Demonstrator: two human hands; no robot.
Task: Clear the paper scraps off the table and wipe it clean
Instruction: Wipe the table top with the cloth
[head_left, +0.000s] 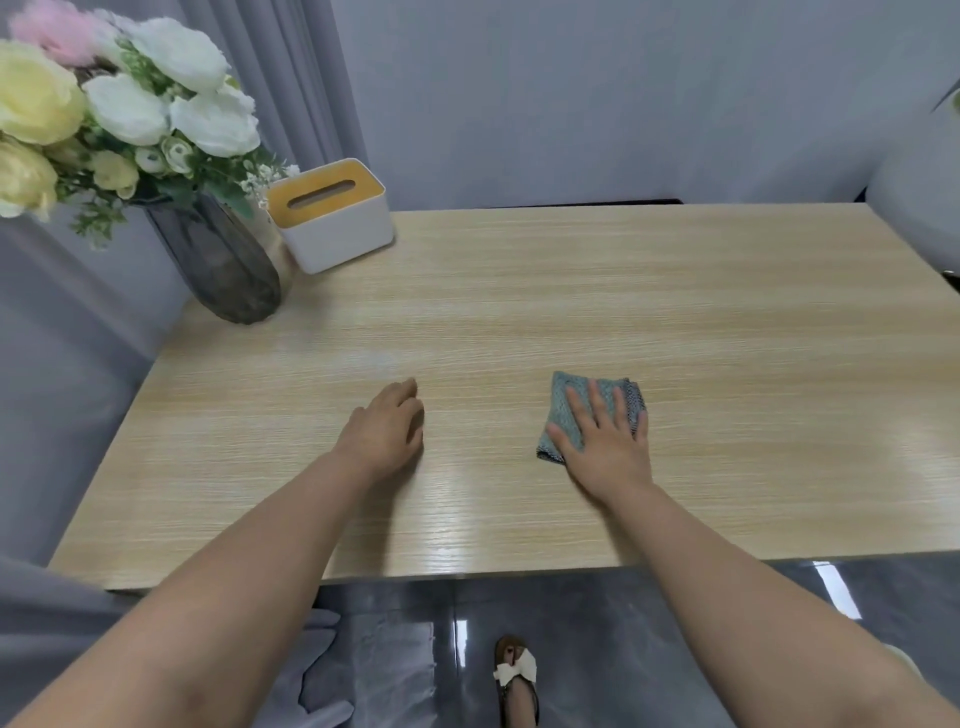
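R hand flat on folded knit cloth, woodgrain table

The surface is pale wood-grain laminate, smooth with a soft sheen. The cloth is rough woven fabric. The far-left vase is smoky glass.

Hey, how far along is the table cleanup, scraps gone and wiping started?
Done, by the look of it: no paper scraps show on the table. In hand: the right hand presses flat on a folded grey-green cloth near the front middle, so wiping is under way. The left hand rests loosely on the wood, holding nothing. Left: the stretch toward the tissue box and vase, though how much is already wiped cannot be told.
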